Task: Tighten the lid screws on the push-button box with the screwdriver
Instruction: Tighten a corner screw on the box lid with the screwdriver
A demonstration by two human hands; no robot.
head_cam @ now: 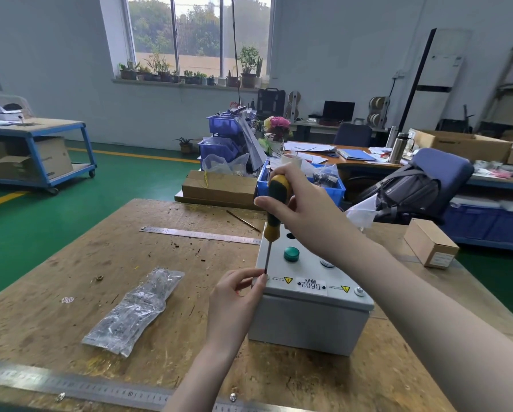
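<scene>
I see the wooden workbench [71, 278] filling the lower view, and the grey push-button box [308, 316] sits on it right of centre, lid up, with a green button [291, 253] on top. Left of the box lies a clear plastic bag of parts [136, 307], and a steel ruler [198, 234] lies beyond it. My right hand [297, 200] grips the yellow and black handle of the screwdriver [274, 209], held nearly upright with its tip on the near left corner of the lid. My left hand [237, 295] pinches the shaft just above that corner. A lid screw [360, 291] shows at the near right corner
</scene>
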